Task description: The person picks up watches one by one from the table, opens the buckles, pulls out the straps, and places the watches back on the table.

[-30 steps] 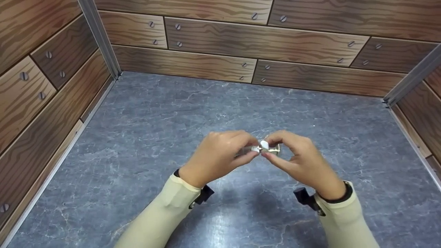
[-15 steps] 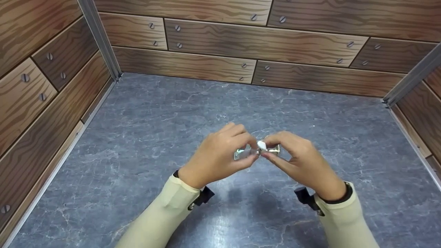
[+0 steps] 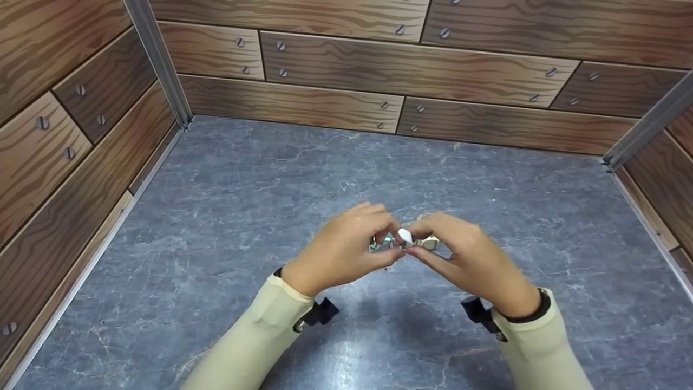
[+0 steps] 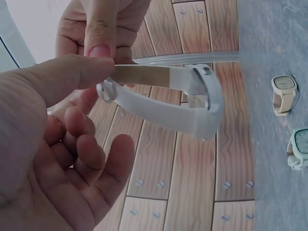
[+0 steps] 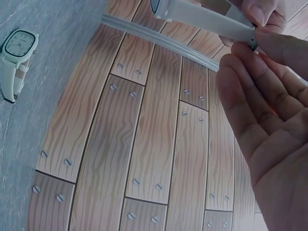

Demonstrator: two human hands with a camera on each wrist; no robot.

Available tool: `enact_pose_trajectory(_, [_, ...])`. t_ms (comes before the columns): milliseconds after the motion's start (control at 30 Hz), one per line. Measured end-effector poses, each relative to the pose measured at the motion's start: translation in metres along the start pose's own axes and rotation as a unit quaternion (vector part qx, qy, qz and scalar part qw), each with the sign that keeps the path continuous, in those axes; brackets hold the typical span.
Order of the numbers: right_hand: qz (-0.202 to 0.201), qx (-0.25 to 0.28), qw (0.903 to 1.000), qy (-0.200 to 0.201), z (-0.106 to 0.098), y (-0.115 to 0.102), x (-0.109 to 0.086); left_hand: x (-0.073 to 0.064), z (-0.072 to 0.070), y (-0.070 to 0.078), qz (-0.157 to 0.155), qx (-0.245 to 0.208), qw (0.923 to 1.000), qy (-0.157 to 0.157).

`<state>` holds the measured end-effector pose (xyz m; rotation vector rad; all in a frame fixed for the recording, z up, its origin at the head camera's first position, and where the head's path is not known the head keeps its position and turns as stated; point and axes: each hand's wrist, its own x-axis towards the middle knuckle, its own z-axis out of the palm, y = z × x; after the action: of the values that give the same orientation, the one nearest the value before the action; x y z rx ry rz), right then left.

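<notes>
Pinching the strap near its buckle, left hand and right hand meet, presumably for fine control, with the watch case free beyond their fingertips.

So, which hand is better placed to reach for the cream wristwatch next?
Probably the right hand: in the head view, the cream wristwatch shows behind its thumb, farther from the left hand. Both hands, though, hold the white wristwatch.
</notes>
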<state>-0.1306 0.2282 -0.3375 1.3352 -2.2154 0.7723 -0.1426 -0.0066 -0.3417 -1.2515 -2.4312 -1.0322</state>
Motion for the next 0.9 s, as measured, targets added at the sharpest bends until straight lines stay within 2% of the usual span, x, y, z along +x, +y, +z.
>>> enact_pose_trajectory(100, [-0.002, 0.001, 1.0000, -0.005, 0.0005, 0.0006, -0.0007, -0.0002, -0.0010, 0.0001, -0.018, -0.017, 0.9996, -0.017])
enact_pose_trajectory(367, [0.004, 0.031, 0.9990, -0.033, -0.0003, -0.0021, -0.0001, -0.0002, -0.0043, -0.0024, -0.042, -0.068, 0.9959, -0.044])
enact_pose_trajectory(533, [0.001, 0.032, 0.9986, -0.041, -0.0010, -0.0050, 0.0001, 0.0004, -0.0037, -0.0021, -0.040, -0.053, 0.9965, -0.052])
enact_pose_trajectory(667, [0.013, 0.028, 0.9985, -0.046, -0.0026, -0.0065, -0.0008, 0.0008, -0.0016, -0.0005, -0.020, -0.025, 0.9988, -0.036])
enact_pose_trajectory(900, [0.012, 0.012, 0.9996, -0.023, -0.0018, -0.0071, -0.0013, 0.0002, 0.0010, 0.0040, 0.018, 0.018, 0.9994, 0.023])
